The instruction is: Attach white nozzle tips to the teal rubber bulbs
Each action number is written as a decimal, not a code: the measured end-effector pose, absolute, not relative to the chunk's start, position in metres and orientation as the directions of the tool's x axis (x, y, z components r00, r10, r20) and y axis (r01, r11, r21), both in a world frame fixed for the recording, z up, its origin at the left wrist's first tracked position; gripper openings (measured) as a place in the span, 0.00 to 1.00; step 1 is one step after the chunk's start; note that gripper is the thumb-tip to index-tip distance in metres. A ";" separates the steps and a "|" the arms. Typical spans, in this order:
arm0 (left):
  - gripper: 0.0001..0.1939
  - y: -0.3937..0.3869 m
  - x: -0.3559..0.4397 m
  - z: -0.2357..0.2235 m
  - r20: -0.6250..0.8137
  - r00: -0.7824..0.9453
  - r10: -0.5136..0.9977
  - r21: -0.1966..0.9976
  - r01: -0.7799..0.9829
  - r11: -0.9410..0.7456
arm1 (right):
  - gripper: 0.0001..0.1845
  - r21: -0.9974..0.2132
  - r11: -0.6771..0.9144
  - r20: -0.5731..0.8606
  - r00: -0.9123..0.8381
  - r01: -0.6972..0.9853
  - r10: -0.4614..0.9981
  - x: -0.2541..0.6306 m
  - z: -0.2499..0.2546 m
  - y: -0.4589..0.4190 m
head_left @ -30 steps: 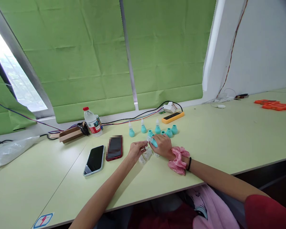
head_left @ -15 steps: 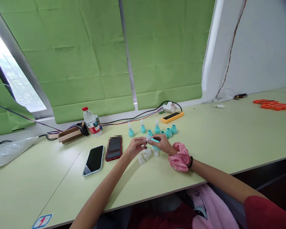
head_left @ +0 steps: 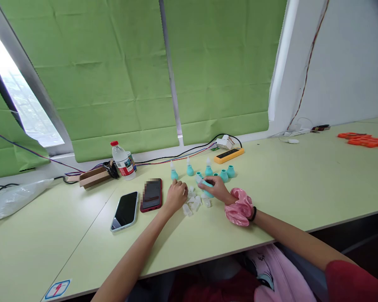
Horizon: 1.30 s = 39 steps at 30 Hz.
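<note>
My right hand [head_left: 219,188] grips a teal nasal aspirator [head_left: 208,193], its bulb tilted and a clear tip pointing up to the left. Left of it, my left hand [head_left: 177,195] is low over the table with curled fingers; anything in them is hidden. Between and below the hands lie several loose translucent plastic pieces [head_left: 195,204]. Behind my left hand stands an upright aspirator [head_left: 174,173] with a clear tip; two more tipped ones [head_left: 190,169] stand farther right. Several open teal bulbs [head_left: 224,175] without tips stand behind my right hand, some partly hidden.
Left of my hands lie a red-cased phone [head_left: 151,196] and a light-cased phone [head_left: 125,212]. Farther back are a red-capped bottle [head_left: 123,163], a cardboard tray [head_left: 94,178], cables, and a yellow power strip [head_left: 229,155]. Orange items [head_left: 365,140] lie far right.
My left hand has moved left and slightly down, away from the aspirator's tip in my right hand. The right hand keeps its hold. The view has shifted slightly.
</note>
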<state>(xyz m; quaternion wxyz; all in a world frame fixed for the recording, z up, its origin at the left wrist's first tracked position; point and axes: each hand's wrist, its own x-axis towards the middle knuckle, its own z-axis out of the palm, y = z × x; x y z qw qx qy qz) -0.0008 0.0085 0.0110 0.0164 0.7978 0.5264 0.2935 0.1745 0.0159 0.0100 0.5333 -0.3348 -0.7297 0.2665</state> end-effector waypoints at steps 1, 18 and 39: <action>0.08 0.010 -0.001 0.007 0.434 0.289 0.854 0.259 0.867 -0.425 | 0.13 -0.725 0.650 0.613 -0.218 0.225 0.759 0.174 0.009 0.015; 0.24 -0.016 0.024 0.016 0.437 0.343 0.832 0.143 0.886 -0.440 | 0.07 -0.377 0.807 0.686 -0.449 0.454 0.573 0.159 -0.003 -0.002; 0.22 -0.014 0.024 0.017 0.425 0.326 0.844 0.572 0.626 -0.530 | 0.18 -0.599 0.764 0.528 -0.597 0.242 0.603 0.165 0.006 -0.004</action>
